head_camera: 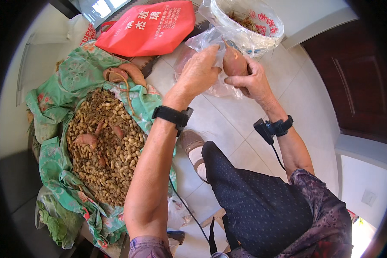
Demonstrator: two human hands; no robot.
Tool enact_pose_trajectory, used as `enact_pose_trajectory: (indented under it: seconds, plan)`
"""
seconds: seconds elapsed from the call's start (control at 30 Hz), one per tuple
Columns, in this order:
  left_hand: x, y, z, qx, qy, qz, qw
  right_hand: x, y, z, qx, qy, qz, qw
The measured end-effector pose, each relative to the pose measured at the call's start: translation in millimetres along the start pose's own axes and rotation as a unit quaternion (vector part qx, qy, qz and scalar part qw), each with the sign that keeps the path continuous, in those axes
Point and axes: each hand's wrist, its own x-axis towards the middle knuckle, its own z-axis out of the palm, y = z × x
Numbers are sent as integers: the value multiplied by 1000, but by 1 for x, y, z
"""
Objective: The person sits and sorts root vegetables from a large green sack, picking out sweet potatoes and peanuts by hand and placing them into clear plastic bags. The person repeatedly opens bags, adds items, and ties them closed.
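Observation:
My right hand (253, 79) holds a sweet potato (234, 63) by its lower end, with the thin root tip pointing up. To its left, my left hand (201, 71) is bent with thumb and fingers at a clear plastic bag (224, 88); whether it pinches the film is hard to tell. Another reddish sweet potato (184, 59) shows through the bag, partly behind my left hand. On the left, peanuts in their shells (129, 154) fill a green floral cloth (51, 161), with small sweet potatoes (85, 139) on them. Larger sweet potatoes (133, 73) lie on the cloth's upper edge.
A red bag (148, 29) bearing writing lies at the top. Beside it stands a plastic-lined bin (277, 29) with dry plant scraps. A bag of green vegetables (56, 222) is at lower left. Tiled floor (248, 129) and a dark door (354, 77) are to the right.

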Motion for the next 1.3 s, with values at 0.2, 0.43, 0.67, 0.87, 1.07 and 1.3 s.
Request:
enact_pose_trajectory:
  seconds: [0.2, 0.43, 0.67, 0.87, 1.07, 1.3]
  plan:
    - [-20, -2, -2, -27, -61, -34, 997, -29, -5, 4, 63, -142, 77, 985]
    - [-56, -12, -19, -133, 24, -130, 982, -23, 7, 2, -10, -252, -47, 967]
    - [-74, -22, -24, -296, 113, -189, 929, 4, 23, -11, 171, -155, 171, 958]
    - [-77, -23, -23, -319, 119, -253, 905, 48, 39, -30, 132, -65, 187, 971]
    - [-80, -25, -30, -330, 152, -292, 884, 21, 1, 1, -80, -175, 218, 957]
    - [-83, -24, -22, -358, 173, -249, 883, 18, 43, 3, -432, -257, -48, 863]
